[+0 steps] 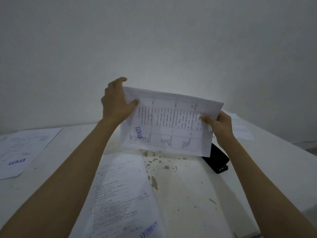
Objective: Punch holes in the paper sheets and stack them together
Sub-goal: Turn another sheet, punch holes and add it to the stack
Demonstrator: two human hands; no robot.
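I hold a printed paper sheet (169,124) up above the white table, turned sideways, with a table of text and a blue "LUNAS" stamp. My left hand (116,103) grips its left edge, thumb on the front. My right hand (217,126) pinches its right edge. A black hole punch (217,160) lies on the table below the sheet, partly hidden by it. A sheet with punched holes along its right edge and a blue "APPROVE" stamp (120,194) lies flat between my forearms.
Another stamped "LUNAS" sheet (22,152) lies at the table's left edge. More paper (240,127) rests at the far right near the wall. The white table (185,186) has chipped paint patches in the middle. A plain wall stands behind.
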